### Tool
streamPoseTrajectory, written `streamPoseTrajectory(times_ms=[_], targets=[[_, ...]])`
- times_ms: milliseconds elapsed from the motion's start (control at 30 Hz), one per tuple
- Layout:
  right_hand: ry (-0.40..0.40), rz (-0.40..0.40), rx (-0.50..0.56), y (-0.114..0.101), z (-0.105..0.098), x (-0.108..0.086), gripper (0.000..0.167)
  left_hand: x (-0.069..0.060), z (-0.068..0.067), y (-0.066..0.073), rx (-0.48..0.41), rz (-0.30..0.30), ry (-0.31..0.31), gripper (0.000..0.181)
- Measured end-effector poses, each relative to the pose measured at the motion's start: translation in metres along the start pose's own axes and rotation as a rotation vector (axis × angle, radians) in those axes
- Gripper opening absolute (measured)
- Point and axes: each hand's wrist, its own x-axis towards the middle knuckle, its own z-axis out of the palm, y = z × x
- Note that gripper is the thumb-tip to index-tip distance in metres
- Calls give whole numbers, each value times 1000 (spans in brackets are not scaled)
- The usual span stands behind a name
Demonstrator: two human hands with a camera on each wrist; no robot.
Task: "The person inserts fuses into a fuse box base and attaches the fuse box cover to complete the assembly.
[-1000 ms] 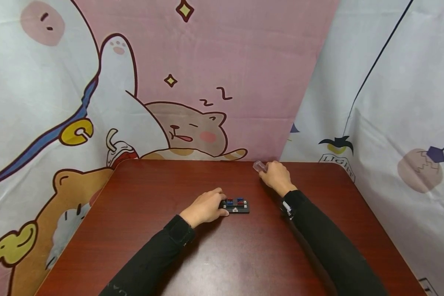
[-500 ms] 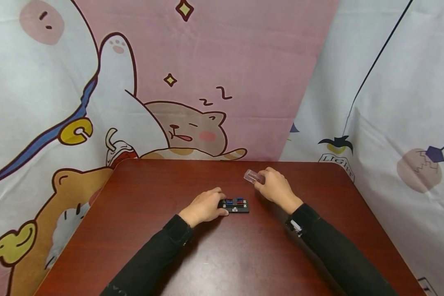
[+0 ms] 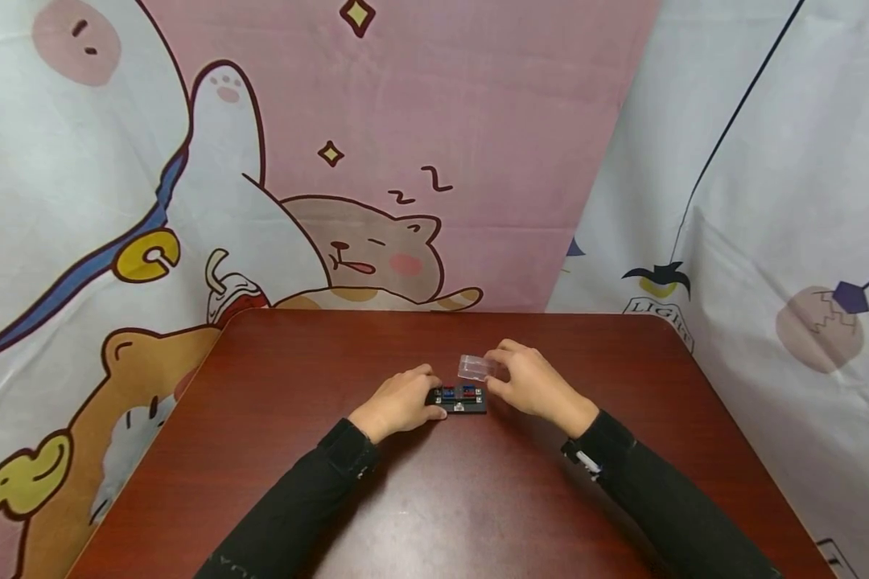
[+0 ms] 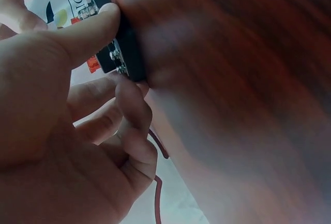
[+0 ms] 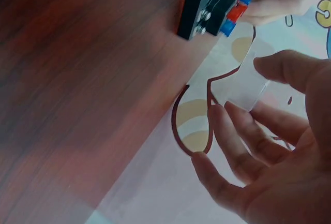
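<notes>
A black fuse block (image 3: 460, 408) with red and blue blade fuses lies on the table. My left hand (image 3: 400, 404) holds its left end; the left wrist view has the thumb across the block's (image 4: 133, 53) top and fingers at its far side. Just above and behind the block, my right hand (image 3: 539, 382) pinches a clear plastic cover (image 3: 472, 367) between thumb and fingertips. In the right wrist view a small gap separates this cover (image 5: 235, 90) from the block (image 5: 199, 6), and the fuses are exposed. Part of the block is hidden under the left hand.
The reddish-brown wooden table (image 3: 434, 498) stretches around both hands. Behind its far edge hangs a cloth (image 3: 514, 161) printed with cartoon animals, and another patterned cloth (image 3: 753, 322) hangs at the right.
My right hand has brought the clear cover from near the table's far edge toward me and leftward, to just above the fuse block. The left hand and the block have stayed put.
</notes>
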Motion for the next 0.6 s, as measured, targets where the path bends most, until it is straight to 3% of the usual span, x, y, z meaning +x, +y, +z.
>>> streamPoseTrajectory(times_ms=[233, 600], targets=[[-52, -73, 11, -9, 3, -1, 42, -1, 0, -1, -3, 22, 19, 51], [-61, -103, 29, -14, 4, 0, 42, -1, -1, -2, -18, 23, 4, 52]])
